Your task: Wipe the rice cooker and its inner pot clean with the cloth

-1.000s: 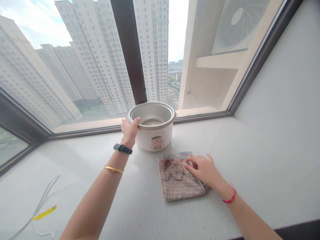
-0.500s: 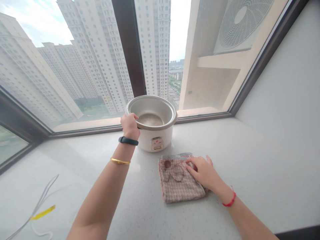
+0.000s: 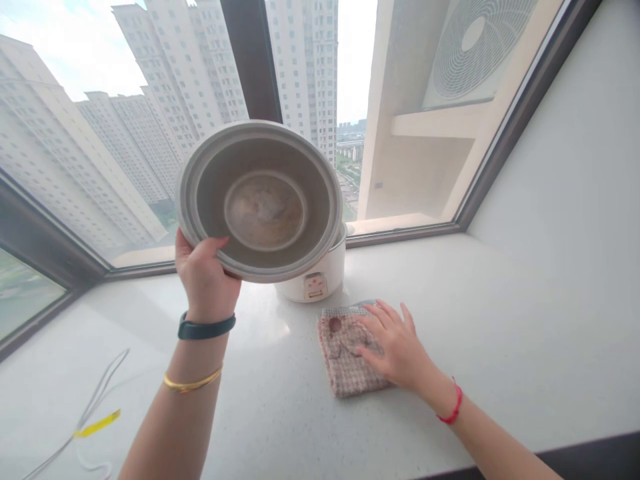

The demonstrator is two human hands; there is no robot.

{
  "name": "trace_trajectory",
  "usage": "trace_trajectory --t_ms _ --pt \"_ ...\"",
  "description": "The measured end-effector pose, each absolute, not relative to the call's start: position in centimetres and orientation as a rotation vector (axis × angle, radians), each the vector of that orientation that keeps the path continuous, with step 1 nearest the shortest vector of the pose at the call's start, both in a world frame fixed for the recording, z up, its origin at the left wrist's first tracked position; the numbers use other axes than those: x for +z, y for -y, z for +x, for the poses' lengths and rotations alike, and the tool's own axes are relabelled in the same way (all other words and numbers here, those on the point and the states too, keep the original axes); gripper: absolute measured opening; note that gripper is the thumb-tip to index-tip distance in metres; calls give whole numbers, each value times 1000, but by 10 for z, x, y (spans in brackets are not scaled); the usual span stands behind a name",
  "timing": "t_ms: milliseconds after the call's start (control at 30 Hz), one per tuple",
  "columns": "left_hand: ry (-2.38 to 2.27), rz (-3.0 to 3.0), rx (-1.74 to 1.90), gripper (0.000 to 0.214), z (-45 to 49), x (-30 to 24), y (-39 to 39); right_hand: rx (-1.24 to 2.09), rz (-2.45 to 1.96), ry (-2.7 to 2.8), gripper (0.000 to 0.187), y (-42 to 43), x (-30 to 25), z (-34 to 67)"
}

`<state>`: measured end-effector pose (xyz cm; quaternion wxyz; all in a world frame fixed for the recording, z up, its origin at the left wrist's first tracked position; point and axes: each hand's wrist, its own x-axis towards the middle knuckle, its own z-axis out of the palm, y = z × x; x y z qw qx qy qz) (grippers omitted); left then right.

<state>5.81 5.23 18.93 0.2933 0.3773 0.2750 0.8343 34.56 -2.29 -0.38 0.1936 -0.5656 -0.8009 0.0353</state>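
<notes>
Gripping the rim of the smooth, likely light inner pot (image 3: 260, 207), the left hand (image 3: 206, 277) held it tilted while the open right hand (image 3: 395, 350) rested on a folded cloth (image 3: 345, 373).

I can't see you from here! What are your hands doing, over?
Left hand gripping inner pot, held up and tilted. Right hand flat on checked cloth. White cooker body behind the pot, over.

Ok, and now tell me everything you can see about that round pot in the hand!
The rice cooker's inner pot is round and deep, made of dull grey metal with a thick rolled rim. It is tilted so its inside faces the viewer, showing a ringed base with a cloudy brownish patch. The left hand grips its lower rim, holding it in the air, partly in front of the white cooker body.
</notes>
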Motion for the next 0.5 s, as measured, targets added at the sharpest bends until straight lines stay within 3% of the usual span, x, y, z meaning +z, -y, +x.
trace_trajectory --t_ms 100,267,500 --pt "-779 1022 2228 41 48 184 -30 361 -1611 2428 87 33 -1 330" --pt "-823 936 2330 55 46 183 8 424 -1760 2404 85 42 1 319" --pt "-1273 937 2294 64 48 154 100 422 -1599 2510 102 49 2 325"
